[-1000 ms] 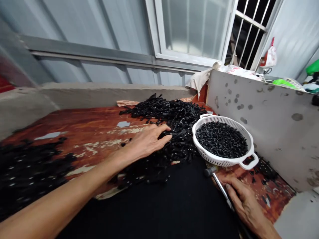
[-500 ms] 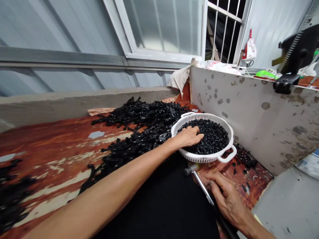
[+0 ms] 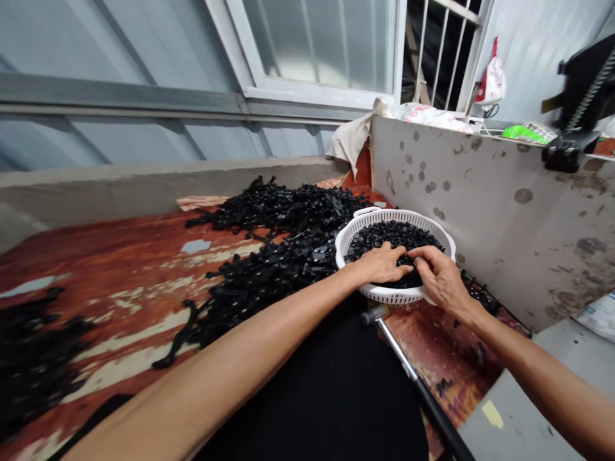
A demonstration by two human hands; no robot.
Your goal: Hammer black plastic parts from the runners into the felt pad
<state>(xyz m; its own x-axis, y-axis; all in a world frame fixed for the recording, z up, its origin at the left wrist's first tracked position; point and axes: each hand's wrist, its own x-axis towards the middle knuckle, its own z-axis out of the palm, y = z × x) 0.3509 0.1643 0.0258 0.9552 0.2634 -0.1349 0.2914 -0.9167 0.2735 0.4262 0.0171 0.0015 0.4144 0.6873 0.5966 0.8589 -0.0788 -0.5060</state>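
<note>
In the head view, your hands nearly meet at the white basket [image 3: 394, 295]: your left hand [image 3: 382, 264] has its fingers spread, your right hand [image 3: 442, 280] its thumb and fingertips close together; whether either grips a piece, I can't tell. Small black parts [image 3: 401, 234] fill the basket, directly beneath your fingertips, both hands equally near, long axes jumbled.

soft indoor light, pale glare on window glass [image 3: 319, 48], stretched edges

Both hands [image 3: 382, 264] [image 3: 441, 280] are over black pieces [image 3: 394, 235] in a white basket [image 3: 391, 295].
</note>
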